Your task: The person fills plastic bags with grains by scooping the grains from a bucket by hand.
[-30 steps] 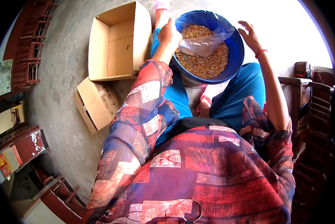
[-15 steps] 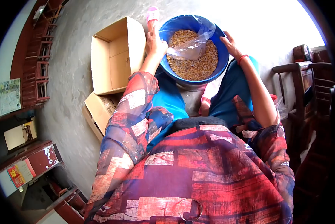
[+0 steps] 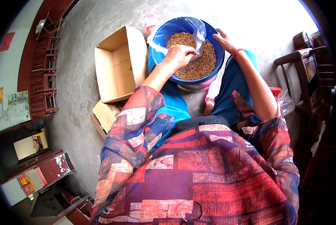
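Head view: the clear plastic bag lay in your round blue tub, over yellow-brown grains.
Left hand: your fingers pinched the bag.
Right hand: your fingers held the tub's rim.
Brown cardboard box: beside the tub.

Blue bucket, golden-yellow kernels, bright blue trousers, red-and-navy patchwork-patterned shirt.

Wall poster, dark wooden chair
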A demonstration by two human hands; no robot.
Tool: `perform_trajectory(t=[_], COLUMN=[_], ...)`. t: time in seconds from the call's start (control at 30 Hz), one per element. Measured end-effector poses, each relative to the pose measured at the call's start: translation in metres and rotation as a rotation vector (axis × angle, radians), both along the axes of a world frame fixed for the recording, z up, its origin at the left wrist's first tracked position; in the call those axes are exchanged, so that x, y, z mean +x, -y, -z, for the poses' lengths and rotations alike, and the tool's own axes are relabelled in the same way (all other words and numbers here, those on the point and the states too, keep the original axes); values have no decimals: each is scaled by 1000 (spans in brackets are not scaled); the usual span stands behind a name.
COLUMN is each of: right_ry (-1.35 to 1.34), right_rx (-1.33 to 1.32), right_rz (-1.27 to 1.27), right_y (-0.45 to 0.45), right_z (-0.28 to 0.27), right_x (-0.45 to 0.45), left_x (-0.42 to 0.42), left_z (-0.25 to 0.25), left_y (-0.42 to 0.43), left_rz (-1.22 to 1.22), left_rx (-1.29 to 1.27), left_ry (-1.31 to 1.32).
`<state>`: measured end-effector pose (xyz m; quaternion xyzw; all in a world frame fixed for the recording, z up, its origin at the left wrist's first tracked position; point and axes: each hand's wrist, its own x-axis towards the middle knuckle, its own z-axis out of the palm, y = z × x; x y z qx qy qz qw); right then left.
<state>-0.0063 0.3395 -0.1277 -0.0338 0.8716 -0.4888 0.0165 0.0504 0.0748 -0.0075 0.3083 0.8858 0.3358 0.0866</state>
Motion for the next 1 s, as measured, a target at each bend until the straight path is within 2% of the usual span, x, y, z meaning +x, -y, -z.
perform_trajectory(t=[0.03,0.17,0.23,0.3,0.33,0.37,0.43,0.47,0.53,0.6,0.67,0.7,0.77,0.87,1.0], right_ry=[1,38,39,30,31,32,34,36,36,57,50,43,21,15,15], right_rx=[-4,-27,-21,-49,-49,-44,-37,-29,-21,-49,-59,-69,-94,-124,-73], right_rz=[2,6,6,1,0,2,3,-7,-19,-18,-25,-31,1,7,27], right_y=[0,0,0,0,0,1,1,1,1,4,5,5,7,5,3], right_z=[2,4,2,-1,-2,-3,-5,-6,-13,-24,-26,-27,-16,-15,-7], right_x=[-2,-4,-3,-1,-1,0,1,2,4,10,12,11,12,12,6], left_x=[2,-7,-11,-12,-14,-16,-21,-22,-25,-36,-44,-35,-30,-19,-17], left_z=[-3,-7,-7,-8,-9,-11,-14,-16,-13,11,50,67,64,49,41], left_y=[0,20,32,38,42,45,50,54,60,75,95,94,92,81,75], left_rz=[3,-183,-255,-297,-284,-285,-407,-482,-592,-648,-691,-733,-710,-767,-781], left_rx=[42,-15,-15,40,-26,-27,-101,-164,-123,-116,-52,23,156,65,9], left_ry=[62,-14,86,-198,-83,-81,-610,-542,-578,-604,-152,-129,211,63,25])
